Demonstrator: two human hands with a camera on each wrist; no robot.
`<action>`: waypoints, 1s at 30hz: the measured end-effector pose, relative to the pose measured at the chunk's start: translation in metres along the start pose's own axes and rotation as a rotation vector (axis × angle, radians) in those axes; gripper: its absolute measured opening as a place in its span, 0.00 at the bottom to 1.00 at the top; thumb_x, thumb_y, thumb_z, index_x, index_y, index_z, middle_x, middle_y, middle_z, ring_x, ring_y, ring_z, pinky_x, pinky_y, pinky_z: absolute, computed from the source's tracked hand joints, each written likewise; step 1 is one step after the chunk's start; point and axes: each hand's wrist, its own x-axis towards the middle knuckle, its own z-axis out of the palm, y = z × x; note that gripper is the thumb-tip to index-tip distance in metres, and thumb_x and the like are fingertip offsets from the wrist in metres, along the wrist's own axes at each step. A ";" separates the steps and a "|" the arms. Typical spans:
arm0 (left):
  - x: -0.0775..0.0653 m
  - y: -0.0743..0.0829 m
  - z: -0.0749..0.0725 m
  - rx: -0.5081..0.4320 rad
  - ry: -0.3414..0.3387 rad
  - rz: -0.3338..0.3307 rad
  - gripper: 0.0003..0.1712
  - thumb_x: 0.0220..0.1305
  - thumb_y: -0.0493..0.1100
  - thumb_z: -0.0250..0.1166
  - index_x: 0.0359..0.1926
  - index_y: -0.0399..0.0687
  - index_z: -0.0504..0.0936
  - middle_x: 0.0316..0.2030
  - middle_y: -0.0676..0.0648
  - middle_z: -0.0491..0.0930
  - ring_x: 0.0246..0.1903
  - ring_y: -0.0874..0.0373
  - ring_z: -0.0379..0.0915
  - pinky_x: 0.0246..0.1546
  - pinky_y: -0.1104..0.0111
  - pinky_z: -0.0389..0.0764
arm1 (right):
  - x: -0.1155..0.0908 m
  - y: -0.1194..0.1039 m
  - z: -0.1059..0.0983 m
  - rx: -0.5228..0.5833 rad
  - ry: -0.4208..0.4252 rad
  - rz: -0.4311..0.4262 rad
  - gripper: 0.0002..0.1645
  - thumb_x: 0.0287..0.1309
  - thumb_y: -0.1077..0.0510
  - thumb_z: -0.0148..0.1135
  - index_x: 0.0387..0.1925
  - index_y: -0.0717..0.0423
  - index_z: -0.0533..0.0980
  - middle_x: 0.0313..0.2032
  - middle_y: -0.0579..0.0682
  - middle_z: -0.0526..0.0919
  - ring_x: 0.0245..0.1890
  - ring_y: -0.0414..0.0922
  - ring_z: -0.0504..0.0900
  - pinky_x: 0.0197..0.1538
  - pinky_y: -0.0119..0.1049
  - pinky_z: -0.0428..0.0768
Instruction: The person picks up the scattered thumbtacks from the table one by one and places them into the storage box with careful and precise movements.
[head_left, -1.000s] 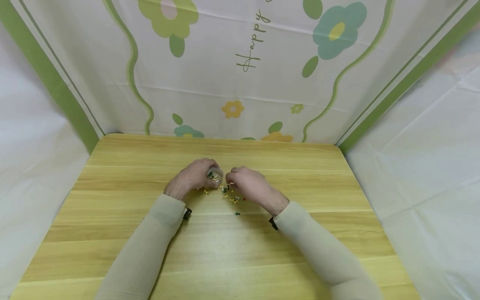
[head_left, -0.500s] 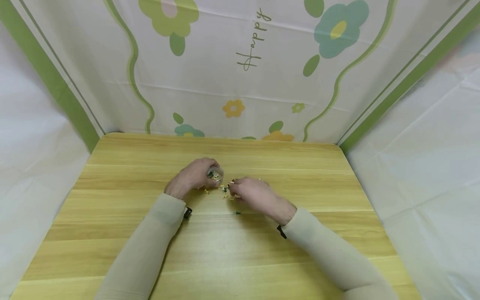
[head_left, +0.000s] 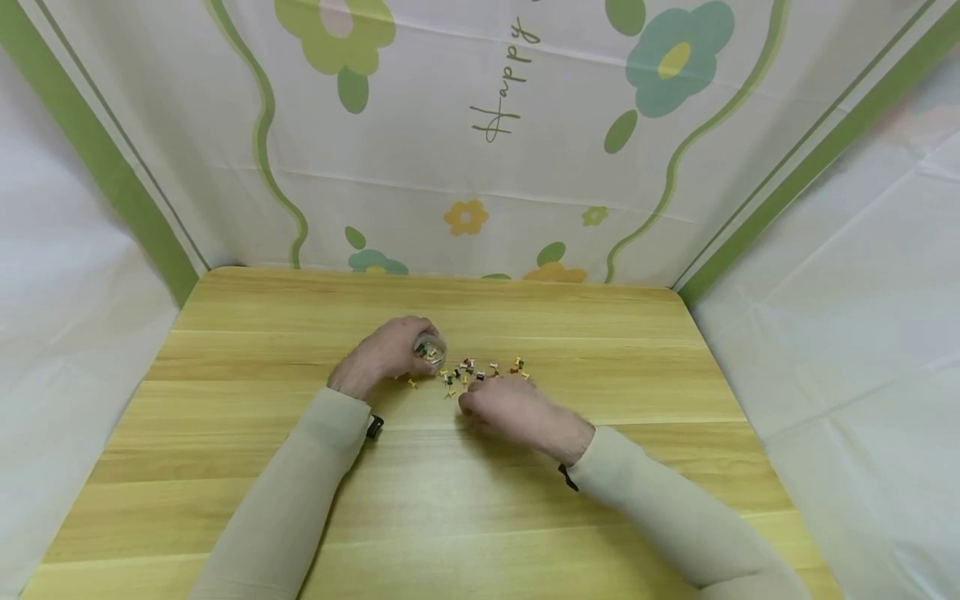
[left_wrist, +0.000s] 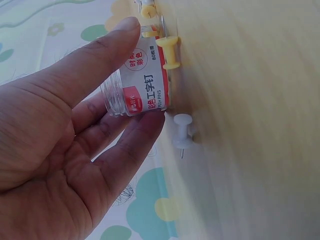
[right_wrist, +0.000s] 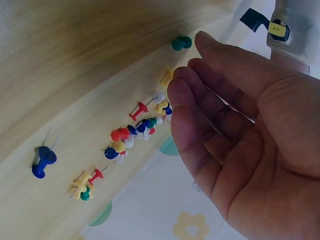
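Observation:
In the head view my left hand (head_left: 384,346) holds a small clear jar (head_left: 431,363) of push pins in place on the table. The left wrist view shows thumb and fingers round the jar's labelled side (left_wrist: 142,75); a yellow push pin (left_wrist: 169,52) and a white push pin (left_wrist: 182,131) lie beside it. My right hand (head_left: 521,410) is over the near side of the scattered pins. From the right wrist, its fingers look loosely bent with nothing between them. A green push pin (right_wrist: 181,43) lies just off the thumb tip (right_wrist: 204,37).
Several mixed-colour push pins, such as a red one (right_wrist: 139,111) and a blue one (right_wrist: 44,161), lie strewn right of the jar, some with points sticking up. The wooden table (head_left: 360,517) meets a flowered cloth (head_left: 420,158) at the back.
My right hand has drawn back toward the near side and slightly right, uncovering pins behind it. It now hides the near green pin in the head view. Left hand and jar stay put.

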 end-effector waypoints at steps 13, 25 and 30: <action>-0.001 0.000 0.000 0.012 -0.004 0.005 0.32 0.56 0.46 0.80 0.61 0.44 0.79 0.53 0.42 0.82 0.51 0.48 0.77 0.56 0.53 0.79 | 0.002 -0.004 0.007 -0.015 -0.016 0.017 0.10 0.59 0.55 0.74 0.28 0.42 0.79 0.28 0.37 0.80 0.27 0.36 0.77 0.27 0.34 0.78; -0.002 0.000 0.000 0.002 -0.005 0.015 0.32 0.57 0.46 0.79 0.61 0.43 0.79 0.53 0.42 0.82 0.51 0.47 0.78 0.55 0.53 0.79 | 0.004 0.001 0.000 0.050 0.058 0.031 0.08 0.64 0.62 0.67 0.33 0.44 0.83 0.32 0.37 0.82 0.31 0.35 0.78 0.29 0.32 0.79; -0.002 0.000 0.000 -0.001 -0.003 0.017 0.32 0.57 0.45 0.79 0.61 0.43 0.79 0.54 0.42 0.82 0.53 0.46 0.77 0.56 0.53 0.78 | 0.010 0.006 -0.004 0.045 0.107 0.020 0.04 0.65 0.59 0.69 0.37 0.45 0.86 0.37 0.40 0.86 0.36 0.37 0.83 0.34 0.32 0.83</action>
